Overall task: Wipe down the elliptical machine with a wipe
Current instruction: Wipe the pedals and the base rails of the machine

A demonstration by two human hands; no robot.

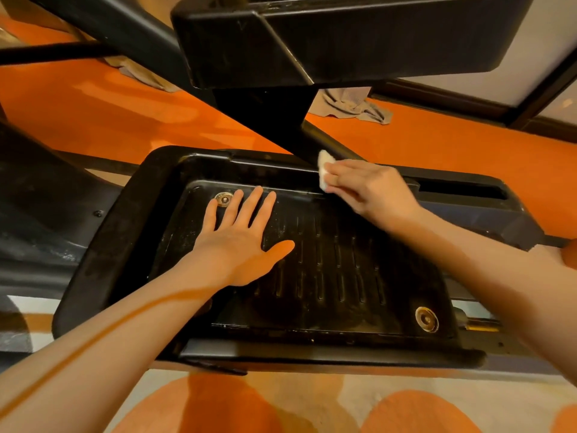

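Note:
A black elliptical foot pedal [337, 276], ribbed and tray-shaped with two metal bolts, fills the middle of the head view. My left hand [243, 235] lies flat on its ribbed floor near the far-left bolt [223, 199], fingers straight and spread. My right hand [371, 189] pinches a small white wipe [323, 168] and presses it against the pedal's far rim, where a black bar [331, 142] of the machine crosses.
The other black pedal [312, 42] hangs above at the top. Black frame arms [125, 29] run diagonally from the upper left. Orange floor [109, 110] lies around, with a grey cloth [352, 107] on it behind the machine. A dark wall base [468, 101] runs along the upper right.

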